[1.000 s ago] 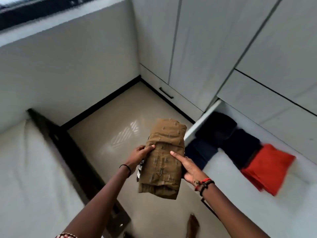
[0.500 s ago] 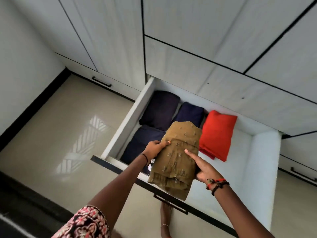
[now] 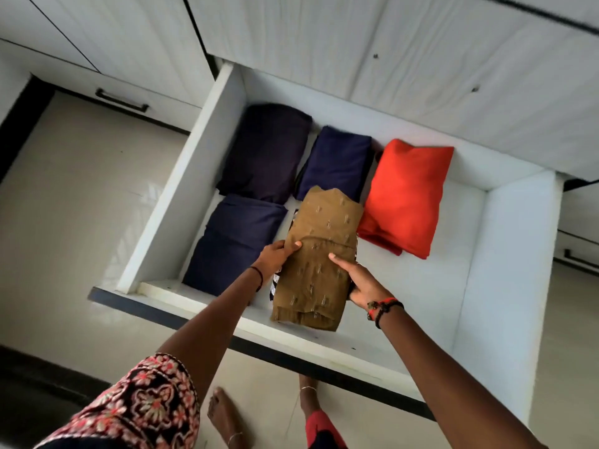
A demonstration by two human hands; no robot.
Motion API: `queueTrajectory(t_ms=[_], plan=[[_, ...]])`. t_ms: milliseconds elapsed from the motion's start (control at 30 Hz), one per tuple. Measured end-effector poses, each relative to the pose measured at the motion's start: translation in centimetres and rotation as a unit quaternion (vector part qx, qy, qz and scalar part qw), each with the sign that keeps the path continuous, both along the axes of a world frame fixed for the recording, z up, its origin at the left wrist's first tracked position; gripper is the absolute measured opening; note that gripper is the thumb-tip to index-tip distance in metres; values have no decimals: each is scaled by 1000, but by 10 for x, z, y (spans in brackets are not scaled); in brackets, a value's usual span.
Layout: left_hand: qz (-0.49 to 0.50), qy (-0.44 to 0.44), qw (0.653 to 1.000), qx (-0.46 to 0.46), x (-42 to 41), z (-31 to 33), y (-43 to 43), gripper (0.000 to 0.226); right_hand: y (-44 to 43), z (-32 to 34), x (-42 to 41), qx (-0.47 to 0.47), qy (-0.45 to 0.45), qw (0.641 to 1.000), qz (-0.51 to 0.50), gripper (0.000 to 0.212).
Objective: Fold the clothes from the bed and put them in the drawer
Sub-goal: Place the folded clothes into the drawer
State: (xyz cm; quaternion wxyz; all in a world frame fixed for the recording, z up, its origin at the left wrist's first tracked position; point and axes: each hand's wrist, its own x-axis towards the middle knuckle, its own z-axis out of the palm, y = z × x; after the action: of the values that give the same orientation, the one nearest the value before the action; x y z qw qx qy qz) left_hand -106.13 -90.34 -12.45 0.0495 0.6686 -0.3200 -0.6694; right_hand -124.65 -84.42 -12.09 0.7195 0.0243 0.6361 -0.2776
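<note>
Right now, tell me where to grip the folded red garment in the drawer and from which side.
Grip the red garment across its long sides, probably coming from the right: bare drawer floor lies there, while the brown garment crowds its left edge.

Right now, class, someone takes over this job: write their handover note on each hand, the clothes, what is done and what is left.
Left hand and right hand each grip a side of the folded brown patterned garment, above the open white drawer, front middle.
Done: a folded blackish garment, two folded navy garments and a folded orange-red garment lie inside.
Left: set the brown one down, let go. Bed: out of view.
</note>
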Motion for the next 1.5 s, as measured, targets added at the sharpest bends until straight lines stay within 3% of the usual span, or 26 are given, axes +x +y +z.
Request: queueTrajectory(t_ms=[400, 600, 733, 867, 967, 1067, 1200, 1333, 1433, 1500], plan=[[-31, -22, 999, -19, 4, -35, 13, 52, 25, -46, 21, 5, 62, 998, 13, 34], [-81, -105, 991, -29, 1, -33, 12, 57, 21, -49, 23, 29, 113, 992, 52, 63], [-141, -150, 978, -45, -1, -14, 14, 56, 24, -40, 24, 36, 165, 984, 63, 58], [-177, -170, 966, -76, 10, 10, 26, 48, 34, -21, 24, 27, 264, 951, 158, 52], [-194, -177, 956, -130, 20, 40, 33, 25, 50, 1, 16, -11, 268, 933, 238, 49], [-149, -178, 955, -186, 33, 70, 45, 27, 71, 24, 5, -44, 273, 914, 297, 34], [-228, -146, 932, -240, 50, 91, 77, 30, 98, 51, -3, -69, 330, 883, 327, 23], [-330, -93, 911, -228, 58, 110, 115, 29, 127, 80, 6, -125, 368, 858, 335, 12], [-446, -107, 854, -246, 58, 110, 135, 30, 145, 94, 16, -141, 380, 850, 338, 24], [-461, -112, 842, -256, 57, 110, 146, 29, 160, 101, 22, -154, 379, 850, 331, 33]])
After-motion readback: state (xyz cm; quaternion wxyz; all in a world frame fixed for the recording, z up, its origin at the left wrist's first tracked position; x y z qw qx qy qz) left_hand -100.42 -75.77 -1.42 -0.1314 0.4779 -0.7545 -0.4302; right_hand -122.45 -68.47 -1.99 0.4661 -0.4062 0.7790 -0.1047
